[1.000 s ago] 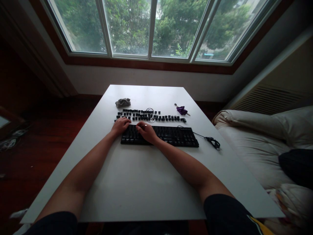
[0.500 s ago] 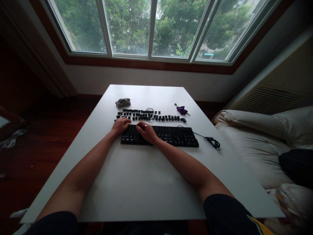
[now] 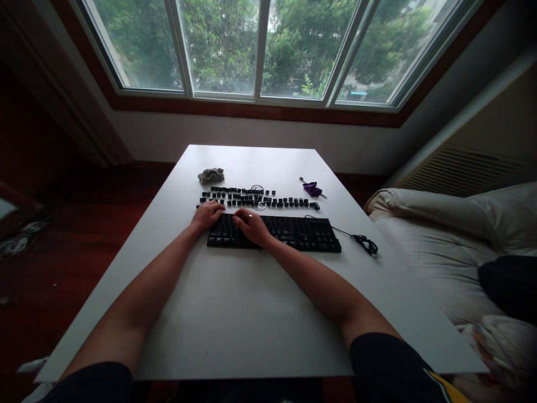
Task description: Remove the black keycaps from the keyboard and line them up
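Note:
A black keyboard (image 3: 289, 232) lies on the white table (image 3: 235, 313), with many of its keycaps off. My left hand (image 3: 207, 214) is closed at the keyboard's far left corner, fingers bent over its edge. Over the left part of the keys, my right hand (image 3: 251, 224) is closed in a pinch; whatever its fingertips hold is hidden or too small to name. Beyond the keyboard, loose black keycaps (image 3: 291, 202) stand in uneven rows, some of them behind my left hand. A thin ring-shaped wire (image 3: 260, 206) lies among them.
A crumpled grey cloth (image 3: 211, 176) lies at the back left of the table. At the back right is a purple cloth (image 3: 311, 189) with a thin stick or brush. The keyboard's coiled cable (image 3: 366, 244) lies to the right. A sofa (image 3: 423, 252) stands beside the table.

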Available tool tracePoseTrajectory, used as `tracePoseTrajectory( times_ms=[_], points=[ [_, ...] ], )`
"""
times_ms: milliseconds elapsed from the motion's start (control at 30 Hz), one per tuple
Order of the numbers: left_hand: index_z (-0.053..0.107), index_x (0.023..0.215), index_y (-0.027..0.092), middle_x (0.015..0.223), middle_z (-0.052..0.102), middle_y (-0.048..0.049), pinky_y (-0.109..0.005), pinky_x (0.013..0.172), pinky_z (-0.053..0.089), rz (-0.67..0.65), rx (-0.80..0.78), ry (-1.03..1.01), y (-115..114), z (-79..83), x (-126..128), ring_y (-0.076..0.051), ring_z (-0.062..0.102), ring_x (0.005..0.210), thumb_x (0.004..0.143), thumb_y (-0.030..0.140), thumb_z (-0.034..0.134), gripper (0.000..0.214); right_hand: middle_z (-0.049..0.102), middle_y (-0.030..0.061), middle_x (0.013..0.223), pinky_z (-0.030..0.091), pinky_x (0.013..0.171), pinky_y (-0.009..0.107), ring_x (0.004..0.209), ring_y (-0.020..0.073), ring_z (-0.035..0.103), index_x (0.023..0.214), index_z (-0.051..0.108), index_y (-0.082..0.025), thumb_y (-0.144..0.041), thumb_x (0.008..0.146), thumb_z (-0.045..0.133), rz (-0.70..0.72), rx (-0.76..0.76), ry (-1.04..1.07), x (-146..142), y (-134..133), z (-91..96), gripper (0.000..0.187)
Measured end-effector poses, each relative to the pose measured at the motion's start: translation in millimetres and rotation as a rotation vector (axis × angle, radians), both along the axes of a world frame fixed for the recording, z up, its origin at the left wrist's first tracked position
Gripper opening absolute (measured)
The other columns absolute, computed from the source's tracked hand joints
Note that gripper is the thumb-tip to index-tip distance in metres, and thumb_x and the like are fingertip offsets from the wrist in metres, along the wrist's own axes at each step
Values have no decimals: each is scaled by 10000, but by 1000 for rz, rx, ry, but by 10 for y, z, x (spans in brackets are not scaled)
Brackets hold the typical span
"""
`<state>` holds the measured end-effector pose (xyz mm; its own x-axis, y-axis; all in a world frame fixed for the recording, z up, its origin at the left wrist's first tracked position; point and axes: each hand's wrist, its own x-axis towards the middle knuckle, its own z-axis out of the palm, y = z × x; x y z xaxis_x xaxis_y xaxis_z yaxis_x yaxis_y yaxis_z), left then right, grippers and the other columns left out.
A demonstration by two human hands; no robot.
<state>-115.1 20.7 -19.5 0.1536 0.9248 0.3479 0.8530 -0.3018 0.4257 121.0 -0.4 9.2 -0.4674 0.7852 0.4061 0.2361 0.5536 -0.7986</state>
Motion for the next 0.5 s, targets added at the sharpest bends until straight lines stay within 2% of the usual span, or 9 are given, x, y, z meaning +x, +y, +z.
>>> tracePoseTrajectory(
  times_ms=[500],
  points=[
    [745,985,256,1052,693,-47,-384,953,473,-3,-1,-3,-3,6,1,-240,604,1028,895,280,491,271,657,13,842,425,748,274,776,165,576,904,647,-210,-343,912,545,8,51,-39,1,7,-11,167]
  ],
)
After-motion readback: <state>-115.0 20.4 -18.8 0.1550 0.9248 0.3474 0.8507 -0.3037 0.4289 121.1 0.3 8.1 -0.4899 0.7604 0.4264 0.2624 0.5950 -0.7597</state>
